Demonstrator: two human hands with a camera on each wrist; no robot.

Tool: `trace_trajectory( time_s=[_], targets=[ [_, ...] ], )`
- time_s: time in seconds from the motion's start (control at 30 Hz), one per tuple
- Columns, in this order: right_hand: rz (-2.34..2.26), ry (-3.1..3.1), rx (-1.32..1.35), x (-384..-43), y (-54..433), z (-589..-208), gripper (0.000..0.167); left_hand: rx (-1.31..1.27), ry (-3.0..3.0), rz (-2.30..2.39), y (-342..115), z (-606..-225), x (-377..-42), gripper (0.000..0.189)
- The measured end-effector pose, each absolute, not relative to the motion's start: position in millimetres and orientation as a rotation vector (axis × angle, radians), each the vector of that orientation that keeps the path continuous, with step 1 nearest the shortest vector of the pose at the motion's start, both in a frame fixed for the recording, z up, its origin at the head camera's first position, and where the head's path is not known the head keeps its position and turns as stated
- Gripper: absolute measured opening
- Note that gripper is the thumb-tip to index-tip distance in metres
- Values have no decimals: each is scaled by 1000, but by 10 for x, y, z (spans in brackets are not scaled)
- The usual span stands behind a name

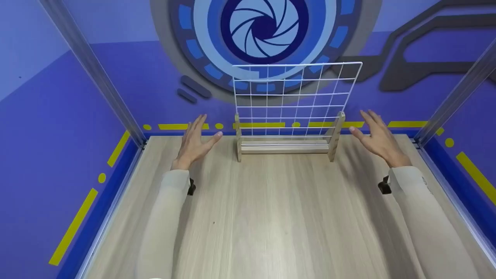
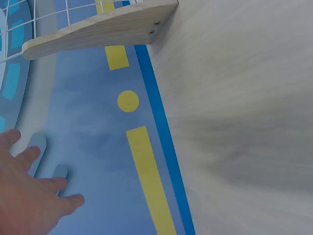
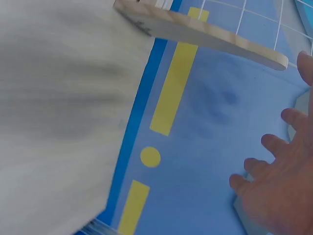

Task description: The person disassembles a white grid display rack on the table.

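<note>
A white wire grid rack (image 1: 290, 102) with a wooden base stands upright at the back of the table. To its left is my left hand (image 1: 195, 144), raised above the table with fingers spread and nothing in it. On the other side, my right hand (image 1: 379, 138) is held up in the same way, also holding nothing. Neither hand touches the rack. The left wrist view shows the rack's wooden side piece (image 2: 98, 30) beyond the fingers; in the right wrist view the opposite side piece (image 3: 210, 34) appears near the thumb.
The light wood-grain table (image 1: 267, 217) reaches a blue printed back wall (image 1: 155, 85) just behind the rack. Metal posts (image 1: 97, 77) rise at the back corners, and blue side panels flank the table. A black wrist strap piece (image 1: 191, 186) hangs at the left cuff.
</note>
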State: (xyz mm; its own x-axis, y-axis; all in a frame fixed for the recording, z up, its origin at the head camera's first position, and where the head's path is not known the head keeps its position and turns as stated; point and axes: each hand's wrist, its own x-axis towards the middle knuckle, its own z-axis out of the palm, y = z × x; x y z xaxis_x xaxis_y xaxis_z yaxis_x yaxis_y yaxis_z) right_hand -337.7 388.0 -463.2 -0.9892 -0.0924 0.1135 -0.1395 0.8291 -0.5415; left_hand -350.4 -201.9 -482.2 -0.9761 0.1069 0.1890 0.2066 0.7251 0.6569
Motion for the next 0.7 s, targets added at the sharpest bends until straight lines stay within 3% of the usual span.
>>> trace_trajectory(
  time_s=[0.3,0.7],
  targets=[
    [1365,-2822,106,-3482,3798,-4687,90,-314,-2690,-1359,-1868,-4879,-3621,96],
    [1812,-2604,156,-3543,3524,-4621,74,-231,-2638,-1537,-1607,-4961,-3800,91]
  ],
)
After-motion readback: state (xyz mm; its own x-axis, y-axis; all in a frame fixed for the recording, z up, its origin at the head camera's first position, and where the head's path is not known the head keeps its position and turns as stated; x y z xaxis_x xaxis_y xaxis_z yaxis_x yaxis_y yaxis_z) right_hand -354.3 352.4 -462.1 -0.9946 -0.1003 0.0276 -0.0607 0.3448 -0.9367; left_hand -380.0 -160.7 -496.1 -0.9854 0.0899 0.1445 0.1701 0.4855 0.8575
